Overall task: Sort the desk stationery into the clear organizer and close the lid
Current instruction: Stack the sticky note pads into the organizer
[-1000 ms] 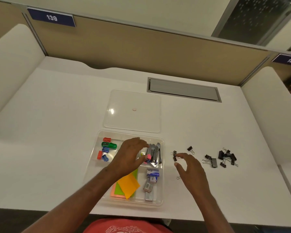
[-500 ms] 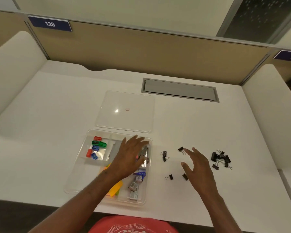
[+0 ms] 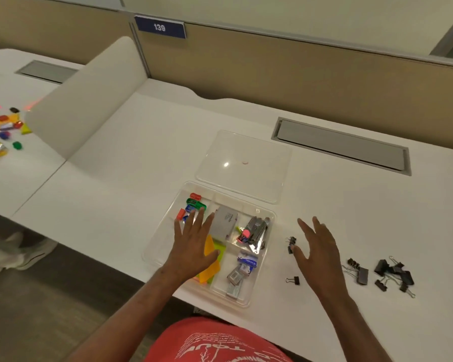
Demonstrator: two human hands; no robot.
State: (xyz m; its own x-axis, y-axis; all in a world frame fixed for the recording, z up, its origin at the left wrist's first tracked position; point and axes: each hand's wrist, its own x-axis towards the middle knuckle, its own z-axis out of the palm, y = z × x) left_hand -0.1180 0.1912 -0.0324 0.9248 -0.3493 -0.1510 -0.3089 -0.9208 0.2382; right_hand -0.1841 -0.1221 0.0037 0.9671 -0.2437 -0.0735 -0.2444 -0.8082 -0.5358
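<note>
Clear plastic: the organizer (image 3: pixel 165 246) sits at the lower centre of the frame on the white counter (image 3: pixel 115 194), its lid (image 3: pixel 243 165) lying flat just behind it, touching the far rim. The left hand (image 3: pixel 194 246) spreads wide, fingers straight, over the organizer's left compartments, above yellow notes (image 3: pixel 211 270). The right hand (image 3: pixel 317 252) is also wide and holds nothing, just right of the organizer. Black clips (image 3: pixel 392 274) lie scattered at lower right; one small clip (image 3: pixel 293 280) lies beside the right wrist.
</note>
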